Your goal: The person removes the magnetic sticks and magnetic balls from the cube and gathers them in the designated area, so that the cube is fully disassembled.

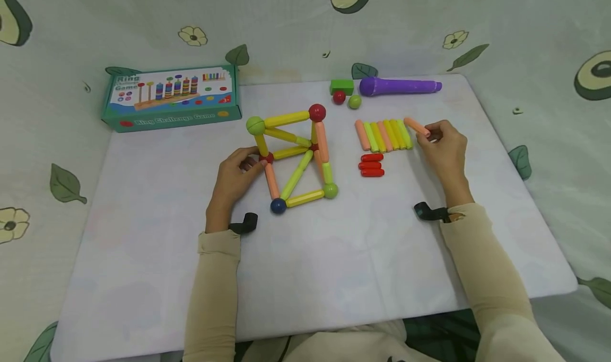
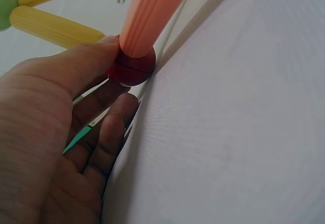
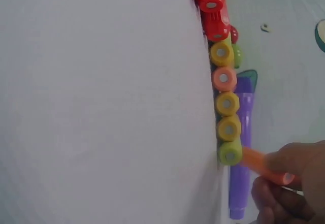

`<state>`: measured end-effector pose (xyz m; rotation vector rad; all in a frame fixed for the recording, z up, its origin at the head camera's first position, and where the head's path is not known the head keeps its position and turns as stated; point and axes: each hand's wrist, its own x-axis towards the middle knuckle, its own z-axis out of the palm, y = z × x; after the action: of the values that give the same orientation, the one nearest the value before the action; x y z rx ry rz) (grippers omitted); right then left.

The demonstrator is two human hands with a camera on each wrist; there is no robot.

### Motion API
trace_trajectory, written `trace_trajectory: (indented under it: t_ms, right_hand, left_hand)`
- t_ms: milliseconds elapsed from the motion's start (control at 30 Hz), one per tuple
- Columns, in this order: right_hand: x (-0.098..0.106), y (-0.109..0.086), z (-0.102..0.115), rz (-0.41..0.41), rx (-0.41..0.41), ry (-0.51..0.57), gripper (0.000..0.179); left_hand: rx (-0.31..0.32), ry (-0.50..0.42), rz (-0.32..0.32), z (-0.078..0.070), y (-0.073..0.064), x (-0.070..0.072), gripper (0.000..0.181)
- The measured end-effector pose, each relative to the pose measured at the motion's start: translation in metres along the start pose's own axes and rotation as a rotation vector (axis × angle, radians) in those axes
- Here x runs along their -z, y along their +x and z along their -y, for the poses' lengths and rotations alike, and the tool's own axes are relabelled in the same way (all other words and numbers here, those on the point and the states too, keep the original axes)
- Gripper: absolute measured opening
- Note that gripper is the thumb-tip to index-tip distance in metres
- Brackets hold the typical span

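Observation:
My left hand (image 1: 233, 177) pinches a dark red ball (image 2: 133, 72) at the left corner of a frame built of coloured rods and balls. A peach rod (image 2: 152, 18) runs from that ball in the left wrist view. The frame's other corners include a green ball (image 1: 255, 125), a red ball (image 1: 317, 113) and a blue ball (image 1: 278, 206). On the right, my right hand (image 1: 444, 147) holds a peach rod (image 1: 414, 124) between thumb and fingers, beside the right end of a row of loose peach, yellow and green rods (image 1: 384, 135).
Several short red rods (image 1: 372, 165) lie below the row. Farther back are a green block (image 1: 341, 87), a loose red ball (image 1: 339, 97), a loose green ball (image 1: 355, 102) and a purple toy microphone (image 1: 401, 86). A green game box (image 1: 174, 98) lies at the back left.

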<state>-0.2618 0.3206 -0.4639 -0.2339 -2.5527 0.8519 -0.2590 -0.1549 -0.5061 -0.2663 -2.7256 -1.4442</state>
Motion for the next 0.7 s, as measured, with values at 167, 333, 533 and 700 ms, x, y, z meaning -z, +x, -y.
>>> trace_trajectory:
  t_ms: [167, 333, 533, 700]
  right_hand:
    - [0.002, -0.001, -0.006, 0.159, -0.077, -0.047, 0.033]
    - [0.000, -0.002, -0.004, 0.279, -0.103, -0.065, 0.035]
    - [0.000, -0.009, 0.001, 0.193, -0.070, -0.038, 0.033]
    - [-0.003, -0.016, 0.034, 0.113, 0.084, 0.044, 0.026]
  left_hand:
    - [-0.001, -0.004, -0.003, 0.000, 0.000, -0.002, 0.042]
    - [-0.015, -0.023, -0.030, 0.000, 0.001, 0.001, 0.040]
    - [-0.107, -0.217, -0.366, -0.013, -0.002, 0.017, 0.020]
    - [-0.302, -0.269, -0.520, -0.075, -0.014, 0.043, 0.014]
